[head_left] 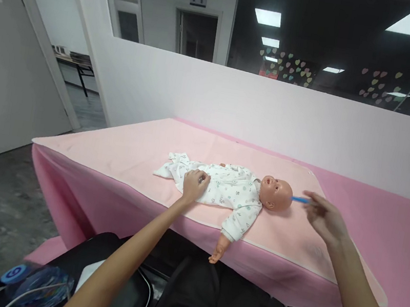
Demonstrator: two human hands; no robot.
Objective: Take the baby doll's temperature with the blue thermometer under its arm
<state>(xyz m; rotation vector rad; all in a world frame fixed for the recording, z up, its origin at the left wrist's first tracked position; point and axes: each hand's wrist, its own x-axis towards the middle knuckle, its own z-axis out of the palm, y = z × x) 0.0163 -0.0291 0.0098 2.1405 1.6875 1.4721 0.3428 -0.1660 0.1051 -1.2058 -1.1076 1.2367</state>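
Observation:
A baby doll (pixel 274 192) in a white printed onesie (pixel 228 187) lies on its back on a pink mat (pixel 143 151), head to the right. One doll arm hangs over the table's near edge. My left hand (pixel 194 184) rests closed on the doll's lower body, gripping the onesie fabric. My right hand (pixel 325 218) is just right of the doll's head and pinches a thin blue stick (pixel 301 200), its tip pointing at the side of the head.
The pink-covered table (pixel 391 229) runs along a white half wall (pixel 273 112) with dark glass above. An open doorway (pixel 79 87) is at the left. A dark chair and a bag (pixel 40 283) sit near my lap.

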